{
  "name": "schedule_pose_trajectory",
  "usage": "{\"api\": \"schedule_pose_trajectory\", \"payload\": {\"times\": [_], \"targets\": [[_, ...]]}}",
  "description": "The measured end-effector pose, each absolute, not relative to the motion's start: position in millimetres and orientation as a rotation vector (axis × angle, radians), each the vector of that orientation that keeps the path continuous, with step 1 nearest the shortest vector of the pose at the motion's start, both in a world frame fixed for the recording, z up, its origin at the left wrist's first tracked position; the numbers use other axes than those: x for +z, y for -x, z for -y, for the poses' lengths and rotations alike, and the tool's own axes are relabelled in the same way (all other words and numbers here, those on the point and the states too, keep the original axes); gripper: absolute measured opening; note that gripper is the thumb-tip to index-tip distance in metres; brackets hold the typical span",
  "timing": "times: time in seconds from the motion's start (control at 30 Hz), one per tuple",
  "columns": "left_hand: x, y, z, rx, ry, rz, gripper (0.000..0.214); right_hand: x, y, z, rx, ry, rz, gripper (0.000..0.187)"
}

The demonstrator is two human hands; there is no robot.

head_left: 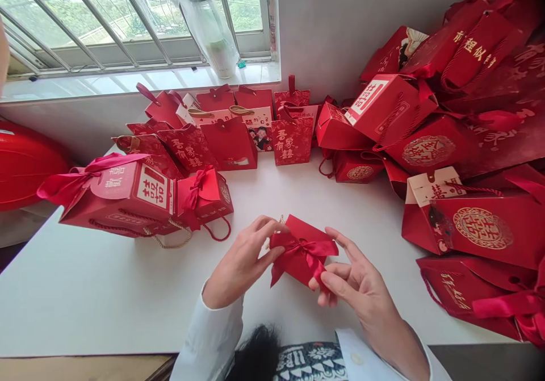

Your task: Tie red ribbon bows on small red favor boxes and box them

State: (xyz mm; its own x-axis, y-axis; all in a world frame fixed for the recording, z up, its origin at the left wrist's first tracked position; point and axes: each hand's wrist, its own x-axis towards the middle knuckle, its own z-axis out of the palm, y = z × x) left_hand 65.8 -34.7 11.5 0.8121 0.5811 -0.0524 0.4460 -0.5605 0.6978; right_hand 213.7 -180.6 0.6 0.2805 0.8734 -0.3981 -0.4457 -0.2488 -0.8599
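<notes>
A small red gift box [301, 239] with a red satin ribbon bow [307, 252] is held just above the white table [106, 290], near its front edge. My left hand [243, 260] pinches the left loop of the bow between thumb and fingers. My right hand [355, 281] supports the box from the lower right, fingers partly spread, fingertips touching the ribbon tail and the box's underside.
Red gift boxes with ribbons lie at the left [123, 196]. A row of red boxes [232, 137] stands along the wall under the window. A large heap of red bags [468, 131] fills the right side. A plastic-wrapped bottle [210, 26] sits on the sill.
</notes>
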Motion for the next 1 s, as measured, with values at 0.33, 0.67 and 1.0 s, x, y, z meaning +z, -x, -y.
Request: {"api": "schedule_pose_trajectory", "payload": {"times": [0.33,0.67,1.0], "targets": [[3,-70,38,0.435,-2.207,-0.769,0.036,-10,-210,190,1.451,1.315,0.571,0.1],[-9,-90,47,0.662,-2.072,-0.945,0.031,-13,-235,197,1.003,1.809,0.969,0.052],[-22,-107,59,0.743,-1.915,-1.086,0.03,-18,-228,166,0.768,1.808,0.925,0.027]]}}
